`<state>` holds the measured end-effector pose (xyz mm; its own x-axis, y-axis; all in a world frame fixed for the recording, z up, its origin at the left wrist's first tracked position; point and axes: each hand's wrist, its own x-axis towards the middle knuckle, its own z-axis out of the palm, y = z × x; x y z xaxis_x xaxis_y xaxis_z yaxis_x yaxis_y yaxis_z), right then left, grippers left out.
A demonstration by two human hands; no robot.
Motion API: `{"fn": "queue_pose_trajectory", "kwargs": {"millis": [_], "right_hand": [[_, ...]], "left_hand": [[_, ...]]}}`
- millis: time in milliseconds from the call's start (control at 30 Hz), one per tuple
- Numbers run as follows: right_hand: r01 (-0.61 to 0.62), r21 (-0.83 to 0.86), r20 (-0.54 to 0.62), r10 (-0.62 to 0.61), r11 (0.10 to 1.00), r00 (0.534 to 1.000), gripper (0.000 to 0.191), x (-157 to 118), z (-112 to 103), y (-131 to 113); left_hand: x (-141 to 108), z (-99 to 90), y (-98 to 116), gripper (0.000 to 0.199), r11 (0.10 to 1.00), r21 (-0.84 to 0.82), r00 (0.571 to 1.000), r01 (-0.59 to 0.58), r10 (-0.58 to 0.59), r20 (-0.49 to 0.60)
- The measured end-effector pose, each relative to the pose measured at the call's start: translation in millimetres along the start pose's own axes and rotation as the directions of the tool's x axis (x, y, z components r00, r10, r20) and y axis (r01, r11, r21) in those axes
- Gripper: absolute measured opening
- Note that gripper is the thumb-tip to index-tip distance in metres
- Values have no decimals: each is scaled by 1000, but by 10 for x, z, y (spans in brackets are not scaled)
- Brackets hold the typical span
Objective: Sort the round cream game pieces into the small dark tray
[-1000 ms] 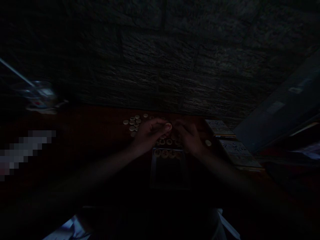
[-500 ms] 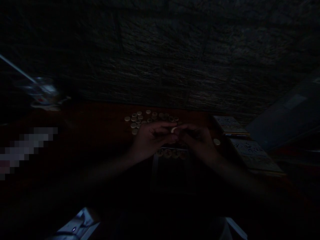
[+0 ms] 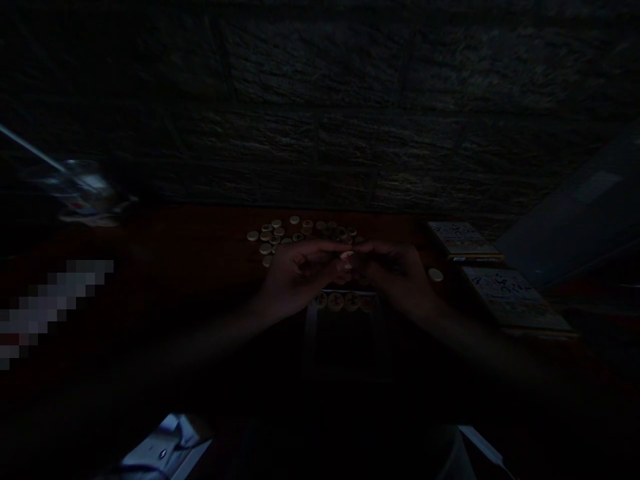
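At the lower left, nearest the viewer, lies a glossy, angular white-and-blue object with dark curving marks (image 3: pixel 163 453), too dim to identify. Beyond it, on a dark reddish-brown tabletop (image 3: pixel 200 233), sits a shallow rectangular dark tray with a faint greyish rim (image 3: pixel 309 328); four flat, round, tan discs with inked characters (image 3: pixel 352 301) stand in a row along its far end. Just past that end, the bare left hand (image 3: pixel 297 277) and the bare right hand (image 3: pixel 403 277) come together, fingers bent and tips narrowed around one small, pale round disc with a red mark (image 3: pixel 349 259). This disc is between the two sets of fingertips, raised in front of the scattered smooth, pale round pieces (image 3: pixel 273 237), which spread behind and to the left of the hands. One smooth cream round piece (image 3: pixel 436 275) lies apart, just beside the right hand. Farther right are two flat, pale rectangular boxes with dark brush-like lettering (image 3: pixel 515 297). Behind everything rises a rough grey wall of ridged, stone-like blocks (image 3: pixel 320 133)
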<state>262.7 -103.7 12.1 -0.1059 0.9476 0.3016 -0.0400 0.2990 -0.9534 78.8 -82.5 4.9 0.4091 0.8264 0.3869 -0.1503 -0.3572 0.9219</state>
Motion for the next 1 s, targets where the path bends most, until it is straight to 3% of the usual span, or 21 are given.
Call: {"fn": "queue_pose_trajectory", "kwargs": {"millis": [133,267,700,833,1000], "right_hand": [[32,-26,4,-32,999,999,16,-5,10,-11],[39,-27,8,-39,999,999,13,-10,9,-20],[-67,33,46,65,997,997,22,-4,-10,-33],[-48,-14,40,49,999,998,22,-5,-12,-37],[5,-38,36,-3,999,999,19,-4,0,-16]], "left_hand": [[-13,7,16,27,991,109,997,-76,72,36],[-20,10,8,31,984,161,997,-76,71,40],[2,13,13,30,998,-50,998,28,-30,-51],[3,17,21,26,988,-137,994,76,-86,-71],[-20,7,17,25,988,-127,994,84,-92,-65]]}}
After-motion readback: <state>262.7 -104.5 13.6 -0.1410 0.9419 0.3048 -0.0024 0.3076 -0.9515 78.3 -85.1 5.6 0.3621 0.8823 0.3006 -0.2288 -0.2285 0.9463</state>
